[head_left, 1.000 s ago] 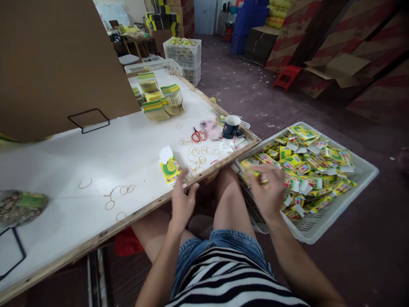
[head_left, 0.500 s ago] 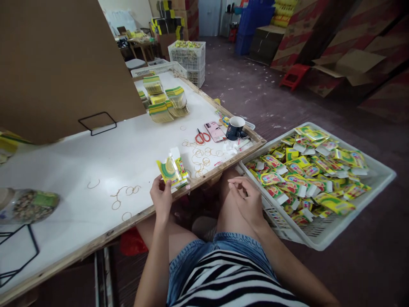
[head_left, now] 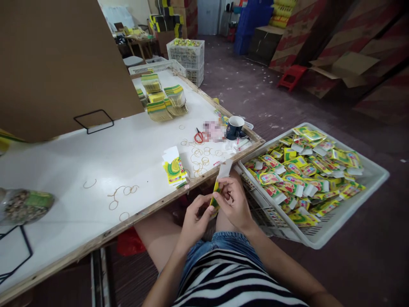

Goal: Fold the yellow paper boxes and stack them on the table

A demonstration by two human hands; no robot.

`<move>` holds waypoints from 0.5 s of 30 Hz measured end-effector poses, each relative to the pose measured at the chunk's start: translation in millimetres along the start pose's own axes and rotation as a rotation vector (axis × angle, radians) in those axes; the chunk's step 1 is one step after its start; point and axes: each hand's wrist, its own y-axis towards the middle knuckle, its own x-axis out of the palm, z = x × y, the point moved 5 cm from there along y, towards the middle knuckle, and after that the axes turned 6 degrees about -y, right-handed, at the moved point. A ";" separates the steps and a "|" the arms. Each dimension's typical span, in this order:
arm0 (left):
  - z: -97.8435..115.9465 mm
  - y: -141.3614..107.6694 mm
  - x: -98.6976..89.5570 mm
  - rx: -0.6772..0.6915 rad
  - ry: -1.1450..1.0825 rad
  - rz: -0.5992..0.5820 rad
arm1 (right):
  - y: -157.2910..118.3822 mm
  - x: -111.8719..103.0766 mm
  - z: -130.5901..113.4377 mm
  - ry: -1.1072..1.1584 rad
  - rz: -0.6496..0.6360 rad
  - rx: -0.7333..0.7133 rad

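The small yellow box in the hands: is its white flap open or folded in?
Open: the white flap stands out above the right hand, not tucked into the box. The box's lower end: cannot tell.

Pretty workshop-y room: dark purplish-brown floor (head_left: 236, 91) flecked with white scraps, cream wall (head_left: 137, 12) at the back, and a pale blue-grey upright panel (head_left: 208, 18), maybe a door. Brown cardboard cartons with red stripes (head_left: 295, 36) crowd the right, near a low red plastic stool (head_left: 291, 78). Tall blue plastic bins (head_left: 249, 27) stand behind. The long white-topped table with wooden edging (head_left: 64, 175) catches a soft glare; the room's right edge is quite dim.
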 end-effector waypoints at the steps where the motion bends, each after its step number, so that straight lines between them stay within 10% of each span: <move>1: -4.9 0.7 2.1 -0.067 -0.136 -0.042 | -1.4 2.7 -0.1 0.046 -0.027 0.018; 7: -23.0 2.0 13.1 -0.321 -0.578 -0.125 | -9.5 15.4 -1.2 0.187 -0.073 0.096; 12: -33.9 4.1 1.7 -0.297 -0.578 0.111 | -8.5 4.6 3.3 0.042 0.103 0.100; 15: -38.9 4.8 -4.9 -0.275 -0.531 0.204 | -7.1 9.0 14.3 0.029 -0.002 0.155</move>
